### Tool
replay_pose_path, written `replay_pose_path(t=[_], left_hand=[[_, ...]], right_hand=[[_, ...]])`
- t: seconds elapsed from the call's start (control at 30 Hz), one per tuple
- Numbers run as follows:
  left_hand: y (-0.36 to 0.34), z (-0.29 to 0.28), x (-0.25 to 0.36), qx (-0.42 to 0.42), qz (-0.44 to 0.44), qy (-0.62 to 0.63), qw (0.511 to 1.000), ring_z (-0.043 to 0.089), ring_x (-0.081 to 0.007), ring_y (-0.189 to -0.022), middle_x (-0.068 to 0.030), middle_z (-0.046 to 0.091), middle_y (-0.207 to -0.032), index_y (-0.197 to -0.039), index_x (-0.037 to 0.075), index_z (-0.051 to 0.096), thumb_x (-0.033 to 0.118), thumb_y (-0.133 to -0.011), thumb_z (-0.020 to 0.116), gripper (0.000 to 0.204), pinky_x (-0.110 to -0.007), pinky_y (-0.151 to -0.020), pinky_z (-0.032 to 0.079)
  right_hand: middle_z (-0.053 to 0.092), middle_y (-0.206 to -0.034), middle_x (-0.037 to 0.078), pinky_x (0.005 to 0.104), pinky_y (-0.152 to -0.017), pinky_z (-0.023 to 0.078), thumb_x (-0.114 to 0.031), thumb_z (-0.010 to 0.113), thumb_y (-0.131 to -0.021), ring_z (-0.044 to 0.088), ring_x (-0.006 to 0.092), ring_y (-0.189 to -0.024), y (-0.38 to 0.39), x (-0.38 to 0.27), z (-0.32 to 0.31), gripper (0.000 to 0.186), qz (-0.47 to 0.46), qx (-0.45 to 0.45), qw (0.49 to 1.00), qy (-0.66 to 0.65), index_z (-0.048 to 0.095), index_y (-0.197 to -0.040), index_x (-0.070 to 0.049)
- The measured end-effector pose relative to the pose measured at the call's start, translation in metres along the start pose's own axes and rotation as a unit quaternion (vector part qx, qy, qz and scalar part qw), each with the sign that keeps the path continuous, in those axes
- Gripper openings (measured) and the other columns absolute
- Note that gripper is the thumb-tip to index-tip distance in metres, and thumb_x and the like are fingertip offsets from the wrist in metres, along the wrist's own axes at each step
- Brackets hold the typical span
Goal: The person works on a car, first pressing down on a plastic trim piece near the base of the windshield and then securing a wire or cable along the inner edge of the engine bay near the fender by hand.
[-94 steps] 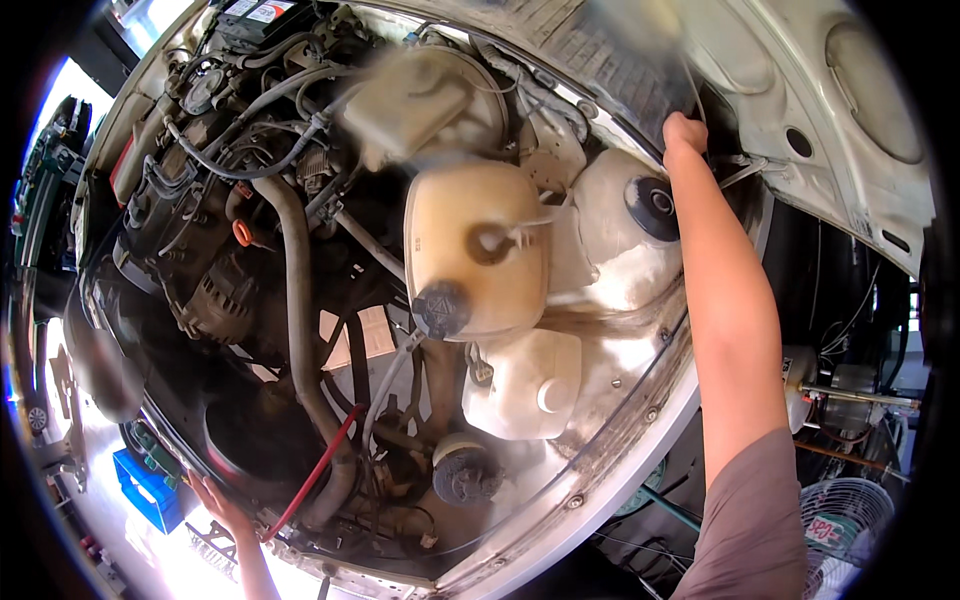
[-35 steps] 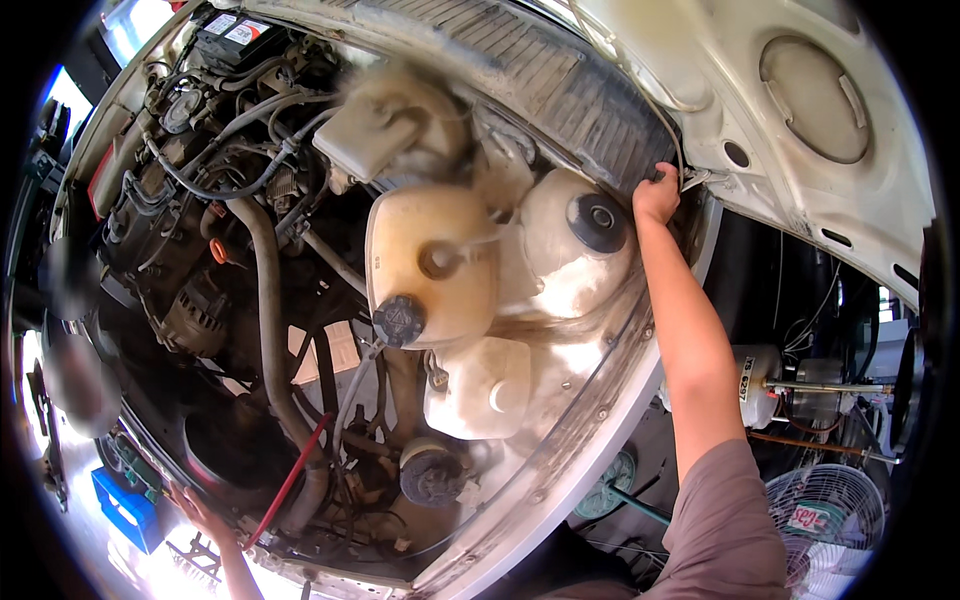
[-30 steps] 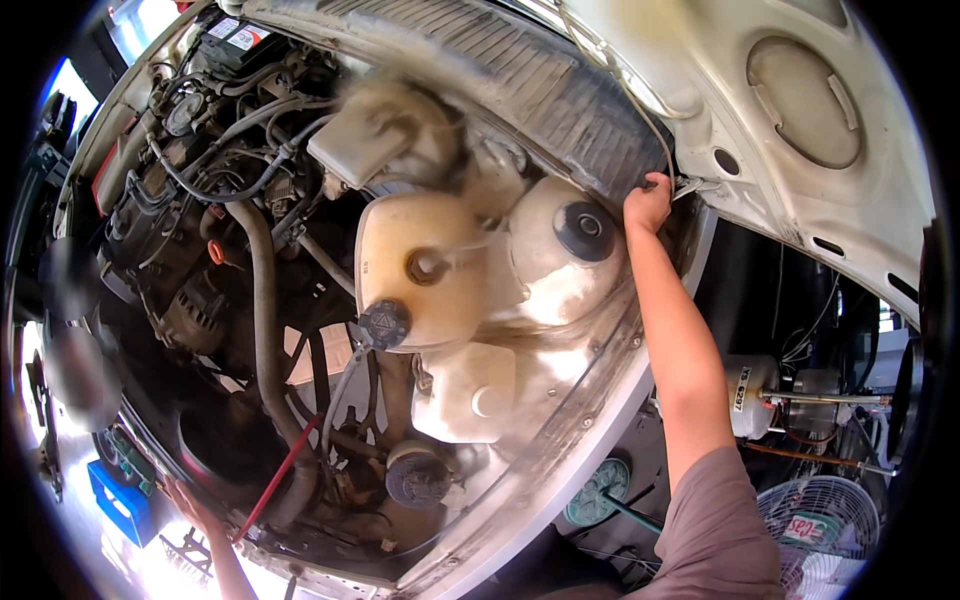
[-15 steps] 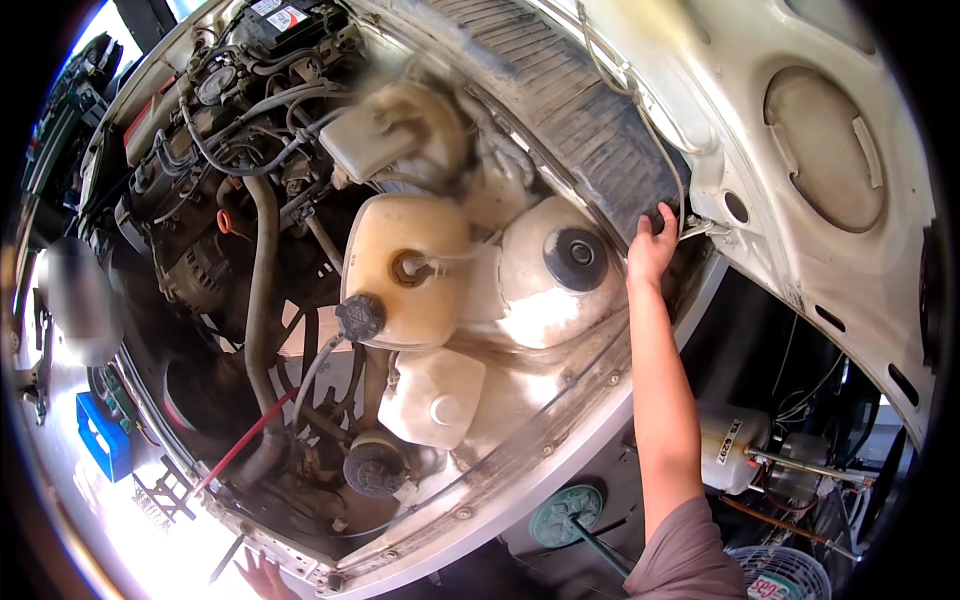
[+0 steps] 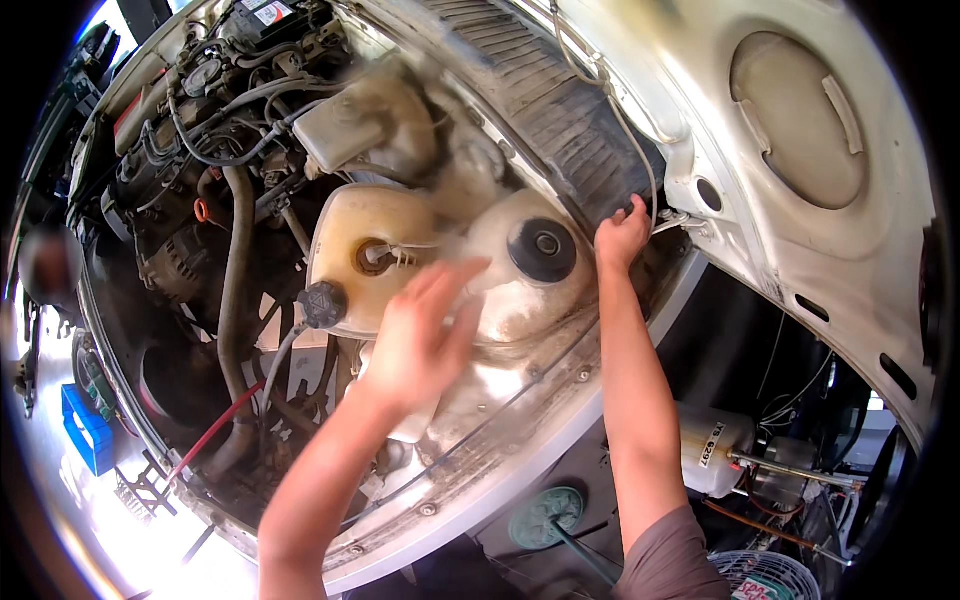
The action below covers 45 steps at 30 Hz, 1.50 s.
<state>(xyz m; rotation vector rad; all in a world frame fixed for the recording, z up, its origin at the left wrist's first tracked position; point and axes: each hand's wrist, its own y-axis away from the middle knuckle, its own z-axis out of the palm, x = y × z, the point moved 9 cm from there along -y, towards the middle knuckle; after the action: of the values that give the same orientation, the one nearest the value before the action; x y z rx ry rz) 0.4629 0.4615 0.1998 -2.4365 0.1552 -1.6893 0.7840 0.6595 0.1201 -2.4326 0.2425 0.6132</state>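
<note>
My left hand (image 5: 422, 340), motion-blurred with fingers apart, is over the cream reservoir (image 5: 350, 220) and the pale strut tower beside it. The reservoir has an open neck and a black cap (image 5: 322, 302) at its lower left. My right hand (image 5: 620, 238) is curled at the corner of the dark ribbed cowl panel (image 5: 515, 75), beside a hanging thin tube (image 5: 640, 150); what is in its fingers is too small to make out. Below it sits a black-topped strut mount (image 5: 541, 250). A lower pale bottle is mostly hidden by my left forearm.
The raised white hood (image 5: 800, 130) fills the right. Engine hoses (image 5: 235, 260) and a battery (image 5: 270, 20) occupy the left and back. Outside the bay are a blue tray (image 5: 85, 430), a white cylinder (image 5: 710, 450), a green round base with a pole (image 5: 545, 510) and a wire fan (image 5: 770, 570).
My left hand has risen from the lower left edge to over the reservoir. My right hand stays at the cowl corner, its fingers more curled than half a second ago. The view has shifted.
</note>
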Motion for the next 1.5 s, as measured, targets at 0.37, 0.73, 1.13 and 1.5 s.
replay_pose_path(t=[0.37, 0.73, 1.13, 1.5], left_hand=[[0.055, 0.065, 0.038, 0.042, 0.085, 0.005, 0.995, 0.062, -0.0369, -0.11, -0.0196, 0.064, -0.12, -0.115, 0.001, 0.064, 0.004, -0.085, 0.065, 0.03, -0.043, -0.095, 0.05], [0.294, 0.052, 0.024, -0.013, 0.014, -0.02, 1.0, 0.06, -0.039, -0.113, -0.019, 0.064, -0.12, -0.113, 0.001, 0.065, 0.001, -0.08, 0.066, 0.033, -0.045, -0.098, 0.047], [0.425, 0.031, 0.062, -0.123, -0.055, -0.067, 0.989, 0.061, -0.0374, -0.116, -0.0227, 0.065, -0.122, -0.123, 0.0, 0.062, 0.013, -0.09, 0.063, 0.035, -0.042, -0.101, 0.046], [0.126, 0.126, 0.034, -0.04, -0.211, 0.248, 0.945, 0.055, -0.0273, -0.124, -0.0148, 0.058, -0.131, -0.135, -0.003, 0.052, 0.019, -0.097, 0.059, 0.044, -0.039, -0.105, 0.042]], right_hand=[[0.049, -0.135, 0.031, 0.0557, -0.109, 0.033, -0.012, 0.058, -0.094, 0.046, 0.0517, -0.123, 0.062, -0.056, -0.021, 0.04, -0.191, -0.044, 0.98, 0.018, 0.051, -0.13, 0.001], [0.06, -0.121, 0.025, 0.0485, -0.102, 0.042, -0.008, 0.058, -0.094, 0.055, 0.0434, -0.115, 0.148, -0.065, -0.138, 0.027, -0.201, -0.022, 0.976, -0.085, 0.058, -0.119, 0.003], [0.073, -0.097, 0.018, 0.0368, -0.08, 0.056, -0.013, 0.061, -0.094, 0.072, 0.0278, -0.093, 0.226, 0.141, -0.312, 0.017, 0.146, -0.013, 0.97, -0.194, 0.067, -0.104, -0.001], [0.073, -0.093, 0.012, 0.0306, -0.077, 0.055, -0.02, 0.059, -0.097, 0.071, 0.0174, -0.086, 0.0, 0.198, -0.231, 0.026, 0.166, -0.133, 0.877, -0.431, 0.063, -0.111, 0.002]])
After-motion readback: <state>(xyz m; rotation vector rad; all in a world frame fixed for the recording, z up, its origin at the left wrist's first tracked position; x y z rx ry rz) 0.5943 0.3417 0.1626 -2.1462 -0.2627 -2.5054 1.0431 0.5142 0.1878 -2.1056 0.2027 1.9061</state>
